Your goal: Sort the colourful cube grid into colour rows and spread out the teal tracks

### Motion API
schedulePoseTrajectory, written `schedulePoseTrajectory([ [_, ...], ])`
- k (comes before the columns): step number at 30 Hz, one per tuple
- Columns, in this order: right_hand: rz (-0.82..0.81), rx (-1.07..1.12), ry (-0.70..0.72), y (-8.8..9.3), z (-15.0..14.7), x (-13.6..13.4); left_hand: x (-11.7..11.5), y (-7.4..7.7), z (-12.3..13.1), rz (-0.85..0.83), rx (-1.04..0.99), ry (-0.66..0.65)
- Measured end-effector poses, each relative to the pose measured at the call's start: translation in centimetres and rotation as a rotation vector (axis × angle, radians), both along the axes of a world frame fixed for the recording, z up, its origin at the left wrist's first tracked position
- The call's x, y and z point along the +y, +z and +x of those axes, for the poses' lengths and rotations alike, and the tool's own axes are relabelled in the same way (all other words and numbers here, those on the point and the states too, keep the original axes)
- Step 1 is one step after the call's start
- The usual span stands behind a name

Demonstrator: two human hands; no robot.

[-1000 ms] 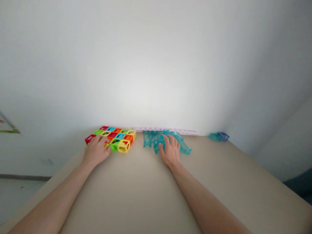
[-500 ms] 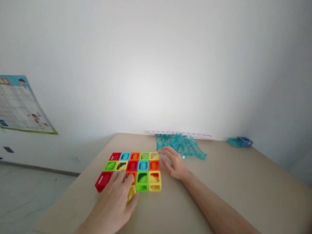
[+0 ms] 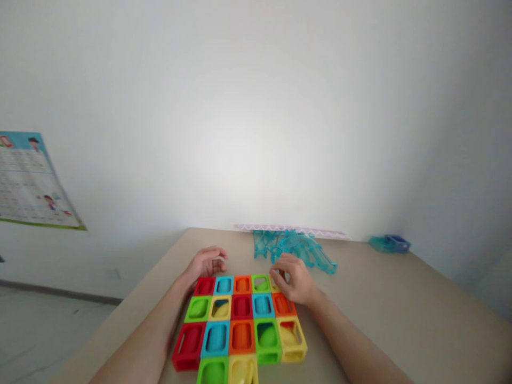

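A block of joined hollow plastic cubes (image 3: 240,325) in red, blue, orange, green and yellow lies on the tan table (image 3: 384,309) close in front of me. My left hand (image 3: 206,262) curls at the block's far left corner, fingers bent, touching the red cube. My right hand (image 3: 294,281) rests on the far right corner with fingers curled over a yellow cube. Behind it lies a heap of clear teal plastic pieces (image 3: 294,246).
A pale patterned strip (image 3: 292,231) runs along the wall at the table's back edge. A small blue and teal piece (image 3: 390,244) sits at the far right. A poster (image 3: 28,184) hangs on the left wall. The table's left edge drops to a grey floor.
The cube block has come nearer to me and sits more central. My left hand moved from its near edge to its far left corner; my right hand moved onto its far right corner.
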State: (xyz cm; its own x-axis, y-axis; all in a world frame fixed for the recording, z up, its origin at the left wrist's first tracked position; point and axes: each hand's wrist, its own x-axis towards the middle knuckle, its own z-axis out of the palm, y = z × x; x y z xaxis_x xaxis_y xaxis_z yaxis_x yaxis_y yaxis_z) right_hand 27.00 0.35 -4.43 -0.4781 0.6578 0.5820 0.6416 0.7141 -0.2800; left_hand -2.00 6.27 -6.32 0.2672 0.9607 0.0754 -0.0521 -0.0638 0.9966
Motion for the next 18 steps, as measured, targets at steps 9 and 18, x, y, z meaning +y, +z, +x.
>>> schedulePoseTrajectory([
  [9, -0.012, -0.210, -0.226, 2.3, -2.2, -2.1, -2.2, -0.2, 1.9, 0.167, 0.219, 0.216],
  [18, -0.306, -0.267, -0.058, 1.9, -4.9, -3.9, -5.3, 2.9, 1.5, 0.637, 0.908, -0.250],
])
